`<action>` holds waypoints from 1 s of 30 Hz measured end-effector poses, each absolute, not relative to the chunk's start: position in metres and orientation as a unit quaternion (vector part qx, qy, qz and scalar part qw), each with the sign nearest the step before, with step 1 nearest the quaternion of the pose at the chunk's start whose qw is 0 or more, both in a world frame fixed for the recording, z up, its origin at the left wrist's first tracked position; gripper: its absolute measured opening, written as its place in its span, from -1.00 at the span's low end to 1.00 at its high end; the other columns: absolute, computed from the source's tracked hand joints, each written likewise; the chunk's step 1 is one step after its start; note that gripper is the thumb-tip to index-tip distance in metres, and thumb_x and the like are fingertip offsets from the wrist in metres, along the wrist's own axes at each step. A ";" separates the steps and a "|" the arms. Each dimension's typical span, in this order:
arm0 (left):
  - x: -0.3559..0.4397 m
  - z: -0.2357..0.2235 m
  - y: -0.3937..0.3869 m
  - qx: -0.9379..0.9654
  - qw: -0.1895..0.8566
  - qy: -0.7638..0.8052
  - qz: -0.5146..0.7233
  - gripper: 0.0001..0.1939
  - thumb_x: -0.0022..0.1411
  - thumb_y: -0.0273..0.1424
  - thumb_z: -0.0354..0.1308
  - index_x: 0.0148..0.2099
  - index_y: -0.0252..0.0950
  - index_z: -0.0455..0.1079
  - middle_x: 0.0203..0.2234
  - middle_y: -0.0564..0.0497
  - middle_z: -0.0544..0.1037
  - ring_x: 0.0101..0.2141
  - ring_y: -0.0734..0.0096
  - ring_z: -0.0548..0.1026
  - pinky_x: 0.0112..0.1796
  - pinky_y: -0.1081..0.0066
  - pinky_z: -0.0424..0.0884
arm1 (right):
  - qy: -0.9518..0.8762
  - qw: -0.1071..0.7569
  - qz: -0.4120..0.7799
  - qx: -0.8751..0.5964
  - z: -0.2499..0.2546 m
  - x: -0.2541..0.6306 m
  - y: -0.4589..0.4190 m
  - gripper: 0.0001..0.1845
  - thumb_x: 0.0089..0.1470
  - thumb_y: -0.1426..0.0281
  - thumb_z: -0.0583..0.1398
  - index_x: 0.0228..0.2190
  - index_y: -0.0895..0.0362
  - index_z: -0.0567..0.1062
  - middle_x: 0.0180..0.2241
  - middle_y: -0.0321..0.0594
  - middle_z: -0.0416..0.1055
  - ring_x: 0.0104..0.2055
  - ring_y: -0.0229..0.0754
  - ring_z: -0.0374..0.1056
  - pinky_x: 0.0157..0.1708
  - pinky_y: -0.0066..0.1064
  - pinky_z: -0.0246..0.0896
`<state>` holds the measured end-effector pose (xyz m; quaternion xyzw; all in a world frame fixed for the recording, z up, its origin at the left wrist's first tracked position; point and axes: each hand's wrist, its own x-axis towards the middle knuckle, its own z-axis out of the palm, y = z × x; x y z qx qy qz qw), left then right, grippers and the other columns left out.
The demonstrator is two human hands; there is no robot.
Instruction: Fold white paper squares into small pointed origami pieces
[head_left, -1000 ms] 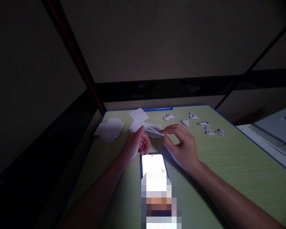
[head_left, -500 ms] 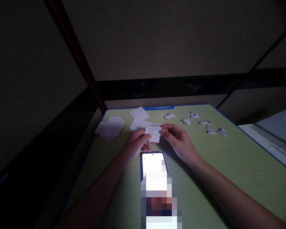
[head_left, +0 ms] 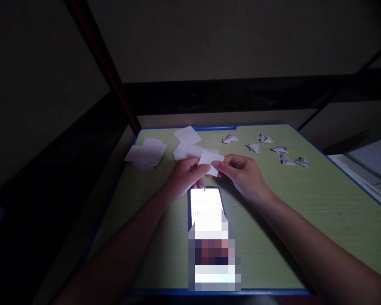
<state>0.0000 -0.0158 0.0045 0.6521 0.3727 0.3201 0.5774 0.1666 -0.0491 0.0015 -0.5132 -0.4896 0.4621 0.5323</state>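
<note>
A small folded white paper (head_left: 206,158) is held up between both hands, just past the top of a lit phone (head_left: 205,203). My left hand (head_left: 184,176) pinches its left side, thumb on top and fingers beneath. My right hand (head_left: 245,173) grips the right side, its thumb pressing on the paper's face. Behind the paper lie loose white sheets (head_left: 188,136), partly covered by it and my left hand. Several small folded paper figures (head_left: 252,148) lie beyond my right hand.
A stack of white paper (head_left: 147,153) lies at the table's left. The green table (head_left: 305,212) has a blue edge and backs onto a wall. A pale flat-topped object (head_left: 371,169) stands beyond its right edge. The phone's lower part is blurred out.
The view has tilted down, so the table's near edge now shows. The paper has turned in my hands, and my right thumb has moved inward onto its face.
</note>
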 end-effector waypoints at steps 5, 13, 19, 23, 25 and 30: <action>0.000 -0.001 -0.015 0.662 0.572 0.370 0.312 -0.79 0.18 -0.36 0.10 -0.25 -0.42 0.43 -0.37 -0.15 0.61 -0.64 0.61 0.45 -0.67 0.61 0.23 | -0.480 0.539 0.461 -0.517 -0.001 0.169 -0.047 -0.70 -0.17 0.19 0.38 -0.63 0.14 0.50 -0.66 -0.31 0.39 -0.60 -0.33 0.20 -0.58 -0.43 0.02; 0.001 -0.005 -0.013 0.672 0.561 0.376 0.305 -0.77 0.19 -0.36 0.08 -0.23 -0.44 0.42 -0.42 -0.11 0.60 -0.64 0.63 0.43 -0.66 0.63 0.24 | -0.501 0.535 0.484 -0.478 -0.001 0.173 -0.046 -0.75 -0.19 0.25 0.41 -0.48 0.13 0.57 -0.52 -0.30 0.49 -0.50 -0.33 0.31 -0.47 -0.46 0.16; 0.003 0.006 -0.020 0.665 0.561 0.369 0.328 -0.88 0.10 -0.42 0.12 -0.34 -0.40 0.38 -0.53 0.00 0.51 -0.57 0.58 0.43 -0.58 0.59 0.32 | -0.483 0.556 0.459 -0.498 -0.001 0.173 -0.045 -0.80 -0.11 0.27 0.35 -0.51 0.16 0.57 -0.57 -0.29 0.46 -0.54 -0.33 0.26 -0.52 -0.45 0.10; 0.004 0.003 -0.019 0.664 0.528 0.372 0.375 -0.82 0.13 -0.34 0.09 -0.34 -0.38 0.38 -0.55 0.03 0.47 -0.54 0.55 0.42 -0.56 0.57 0.32 | -0.497 0.535 0.451 -0.513 -0.002 0.171 -0.047 -0.81 -0.10 0.28 0.35 -0.51 0.17 0.58 -0.60 -0.32 0.42 -0.56 -0.35 0.20 -0.55 -0.47 0.03; 0.005 -0.001 -0.016 0.663 0.503 0.389 0.394 -0.81 0.14 -0.34 0.07 -0.39 -0.38 0.37 -0.61 0.07 0.41 -0.59 0.57 0.38 -0.60 0.58 0.28 | -0.510 0.529 0.455 -0.503 -0.002 0.171 -0.048 -0.83 -0.06 0.29 0.32 -0.46 0.16 0.60 -0.55 -0.31 0.45 -0.53 -0.34 0.23 -0.52 -0.46 0.06; 0.005 -0.002 -0.015 0.647 0.517 0.390 0.403 -0.78 0.15 -0.33 0.05 -0.40 -0.38 0.38 -0.63 0.07 0.41 -0.62 0.59 0.36 -0.62 0.60 0.27 | -0.511 0.559 0.456 -0.467 -0.001 0.172 -0.047 -0.84 0.00 0.34 0.28 -0.32 0.07 0.61 -0.39 -0.29 0.53 -0.43 -0.32 0.32 -0.40 -0.43 0.18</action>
